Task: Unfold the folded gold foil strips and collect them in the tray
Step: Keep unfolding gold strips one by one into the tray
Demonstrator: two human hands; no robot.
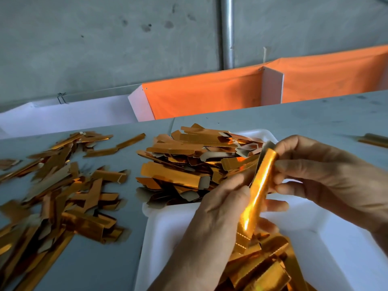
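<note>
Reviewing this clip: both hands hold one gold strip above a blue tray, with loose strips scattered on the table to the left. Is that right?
Not quite: the tray is white, not blue, as the head view shows. Both the left hand and right hand do hold one gold strip, with loose strips at left.

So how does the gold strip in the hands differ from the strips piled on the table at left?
The held gold foil strip is off the surface, pinched by the left hand low down and the right hand at its top; the loose table pile lies untouched on the grey table. The held strip stands steeply on end over the white tray; the pile's strips lie flat, crisscrossed. Both are shiny gold.
</note>
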